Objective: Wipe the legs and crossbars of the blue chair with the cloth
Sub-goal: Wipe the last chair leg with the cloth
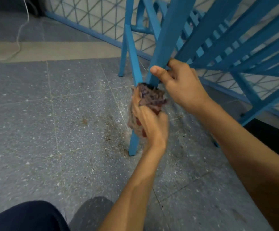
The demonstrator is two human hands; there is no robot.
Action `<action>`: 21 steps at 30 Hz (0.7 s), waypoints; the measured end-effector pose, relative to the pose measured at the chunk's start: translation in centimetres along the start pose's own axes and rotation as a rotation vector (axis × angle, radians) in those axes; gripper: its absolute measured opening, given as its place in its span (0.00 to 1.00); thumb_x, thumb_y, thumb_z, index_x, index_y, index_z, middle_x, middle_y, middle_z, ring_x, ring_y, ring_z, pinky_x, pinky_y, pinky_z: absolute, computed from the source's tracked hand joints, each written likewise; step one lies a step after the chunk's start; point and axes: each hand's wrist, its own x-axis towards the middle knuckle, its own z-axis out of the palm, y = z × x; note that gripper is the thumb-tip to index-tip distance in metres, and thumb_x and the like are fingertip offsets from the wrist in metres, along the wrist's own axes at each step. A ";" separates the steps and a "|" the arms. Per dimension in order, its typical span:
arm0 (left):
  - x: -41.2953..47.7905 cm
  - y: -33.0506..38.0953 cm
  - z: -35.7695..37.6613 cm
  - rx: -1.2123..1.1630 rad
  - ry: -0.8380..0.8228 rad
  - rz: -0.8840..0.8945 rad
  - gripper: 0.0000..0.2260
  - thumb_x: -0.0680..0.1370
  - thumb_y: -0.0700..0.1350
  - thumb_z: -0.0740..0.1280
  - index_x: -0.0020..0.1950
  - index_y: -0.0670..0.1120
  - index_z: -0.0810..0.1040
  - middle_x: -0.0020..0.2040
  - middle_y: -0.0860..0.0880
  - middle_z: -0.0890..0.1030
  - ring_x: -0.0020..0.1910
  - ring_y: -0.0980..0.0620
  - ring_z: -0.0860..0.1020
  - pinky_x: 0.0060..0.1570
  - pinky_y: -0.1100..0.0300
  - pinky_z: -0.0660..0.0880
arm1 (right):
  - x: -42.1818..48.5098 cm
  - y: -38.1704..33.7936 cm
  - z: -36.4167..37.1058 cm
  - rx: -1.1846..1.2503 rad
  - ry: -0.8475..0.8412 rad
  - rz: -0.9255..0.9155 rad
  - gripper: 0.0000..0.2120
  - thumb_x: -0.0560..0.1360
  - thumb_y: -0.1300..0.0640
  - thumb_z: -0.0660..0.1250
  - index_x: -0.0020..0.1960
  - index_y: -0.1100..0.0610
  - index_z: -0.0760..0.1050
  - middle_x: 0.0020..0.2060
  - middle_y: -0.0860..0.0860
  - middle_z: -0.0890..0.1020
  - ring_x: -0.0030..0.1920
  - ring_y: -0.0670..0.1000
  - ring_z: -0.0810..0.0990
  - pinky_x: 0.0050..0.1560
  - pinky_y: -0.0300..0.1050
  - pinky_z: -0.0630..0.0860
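Blue chair (pixel 172 30) is tipped over at an angle, legs crossing in the middle of the shot, w/ the slatted seat/back part running off to the upper right. Right hand (pixel 180 87) is wrapped around the upper part of one leg, thumb across the front and fingers curled behind it, so it's def gripping the chair. Left hand (pixel 147 120) is clenched around a bunched-up cloth (pixel 152 97), purplish w/ some red showing, pressed against the nearest leg (pixel 133 145) just below where the two legs cross. Cloth sits right under the right hand, nearly touching it. The left hand is a bit blurry so I can't really tell if the cloth goes all the way around the leg or just sits on one side. That leg's foot is on the speckled grey tile floor (pixel 35 114), w/ a patch of brownish dirt/crumbs (pixel 108 129) on the tiles just beside it. Behind the chair there's a blue frame w/ diamond mesh (pixel 92 19), and a white cord (pixel 21 30) trailing over the floor top left. Dark trouser knee (pixel 23 217) bottom left.
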 end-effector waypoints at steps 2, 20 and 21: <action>1.7 3.2 0.4 -0.068 -0.003 0.141 0.27 0.72 0.41 0.65 0.71 0.41 0.67 0.70 0.45 0.70 0.69 0.48 0.68 0.69 0.53 0.62 | 0.3 0.1 -0.1 -0.009 0.007 -0.004 0.10 0.79 0.51 0.63 0.58 0.50 0.78 0.29 0.36 0.78 0.35 0.34 0.77 0.33 0.24 0.66; 0.9 -0.6 -2.2 -0.090 -0.255 0.104 0.34 0.69 0.33 0.65 0.73 0.45 0.61 0.62 0.43 0.73 0.60 0.48 0.75 0.61 0.50 0.73 | -5.9 5.0 -6.5 0.211 -0.450 0.264 0.11 0.78 0.53 0.65 0.59 0.47 0.78 0.54 0.43 0.82 0.51 0.39 0.81 0.55 0.40 0.74; 1.0 0.5 -2.2 -0.090 -0.239 0.108 0.32 0.68 0.35 0.65 0.71 0.44 0.63 0.59 0.42 0.75 0.58 0.47 0.76 0.59 0.49 0.74 | -6.1 5.1 -6.2 0.242 -0.430 0.286 0.10 0.78 0.53 0.65 0.59 0.47 0.78 0.52 0.43 0.83 0.49 0.39 0.82 0.54 0.41 0.74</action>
